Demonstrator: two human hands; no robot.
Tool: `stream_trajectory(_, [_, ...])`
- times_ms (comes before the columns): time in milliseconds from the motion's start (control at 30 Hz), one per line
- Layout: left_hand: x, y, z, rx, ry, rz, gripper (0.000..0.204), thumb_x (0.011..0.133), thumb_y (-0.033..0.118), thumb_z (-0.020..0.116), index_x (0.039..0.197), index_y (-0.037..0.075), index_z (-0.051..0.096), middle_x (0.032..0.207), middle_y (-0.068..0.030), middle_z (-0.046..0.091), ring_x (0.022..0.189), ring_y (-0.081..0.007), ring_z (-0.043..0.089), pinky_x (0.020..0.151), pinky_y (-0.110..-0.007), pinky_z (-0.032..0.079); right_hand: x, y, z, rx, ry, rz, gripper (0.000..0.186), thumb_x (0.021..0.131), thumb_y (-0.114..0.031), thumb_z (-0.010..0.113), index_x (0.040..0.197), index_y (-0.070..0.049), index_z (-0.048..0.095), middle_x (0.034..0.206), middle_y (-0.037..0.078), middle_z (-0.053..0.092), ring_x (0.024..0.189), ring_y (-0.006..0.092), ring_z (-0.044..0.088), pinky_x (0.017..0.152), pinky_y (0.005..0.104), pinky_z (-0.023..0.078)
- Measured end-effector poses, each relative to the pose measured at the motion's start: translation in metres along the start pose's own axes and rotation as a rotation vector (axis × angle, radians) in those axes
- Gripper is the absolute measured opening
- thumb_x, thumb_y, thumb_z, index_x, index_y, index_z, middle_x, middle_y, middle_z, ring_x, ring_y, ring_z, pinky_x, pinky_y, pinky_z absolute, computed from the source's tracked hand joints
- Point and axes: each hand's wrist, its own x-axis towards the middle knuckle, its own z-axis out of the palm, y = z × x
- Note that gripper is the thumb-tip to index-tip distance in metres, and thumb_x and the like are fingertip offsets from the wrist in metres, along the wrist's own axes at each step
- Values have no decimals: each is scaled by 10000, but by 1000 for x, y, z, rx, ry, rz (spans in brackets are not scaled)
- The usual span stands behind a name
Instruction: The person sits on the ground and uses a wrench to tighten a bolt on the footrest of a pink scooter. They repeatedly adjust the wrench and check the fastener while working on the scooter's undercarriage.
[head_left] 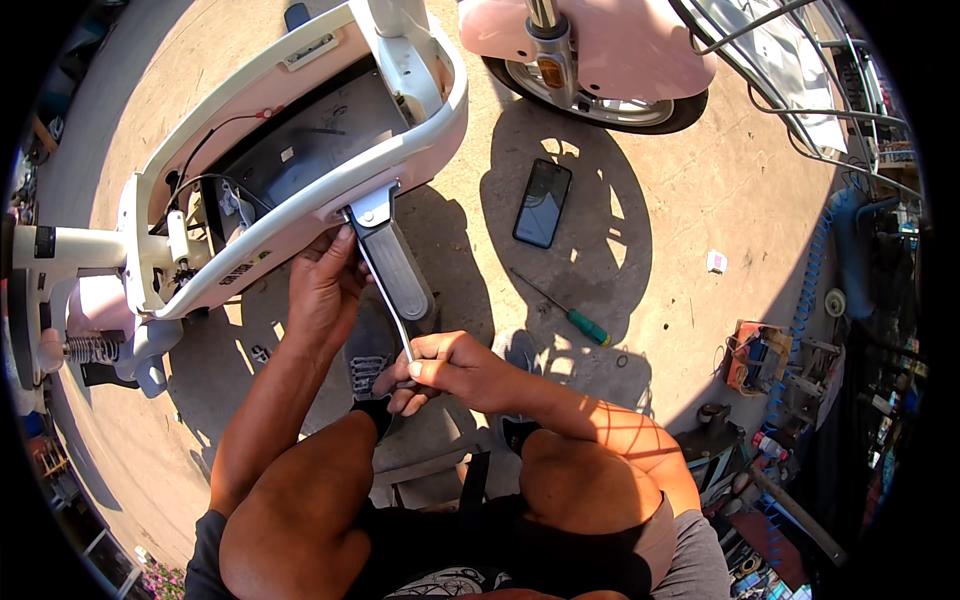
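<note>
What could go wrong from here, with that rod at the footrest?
The metal rod could slip by the footrest and pinch the left hand, its thumb close to the rod's upper end. The green-handled screwdriver, on the ground near the right shoe, might get stepped on. Anything dropped could hit the phone lying beyond.

1 dark phone (pixel 543 203) and 1 green-handled screwdriver (pixel 580 321) lie on the ground (pixel 690 215); 1 wheel (pixel 625 113) stands beyond them.
</note>
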Motion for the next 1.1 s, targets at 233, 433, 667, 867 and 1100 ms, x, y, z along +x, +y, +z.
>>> stream_trajectory(233, [1,4,3,-12,22,10,163,948,176,624,1052,62,572,841,-3,594,681,-99,553,601,-267,478,-2,-1,-8,102,-52,30,264,993,-171,477,1060,54,596,1095,172,656,942,206,670,811,305,557])
stream_trajectory(433, [1,5,6,31,21,0,176,955,184,601,1092,94,539,842,31,550,683,-83,496,621,-259,407,-10,-15,-2,-636,112,-36,179,943,-146,572,972,26,610,905,77,662,762,136,626,725,273,517])
stream_trajectory(667, [0,3,4,29,20,3,174,955,193,602,1087,95,543,836,26,554,683,-88,510,611,-262,416,-13,-9,-4,-69,88,91,252,969,-184,591,1094,33,563,867,97,673,792,160,679,713,287,546])
stream_trajectory(867, [1,3,1,0,6,-3,135,948,203,630,1011,88,598,819,4,591,676,-102,542,614,-270,453,-13,0,-16,343,-6,154,386,915,-112,580,1248,72,513,895,118,677,701,171,644,625,319,525])
stream_trajectory(1100, [-4,6,0,-1,-22,-32,184,949,201,621,1067,60,606,830,-3,605,691,-107,548,632,-276,456,-10,1,-24,605,-97,186,463,889,-89,522,1314,89,470,739,64,555,574,127,484,525,263,405])
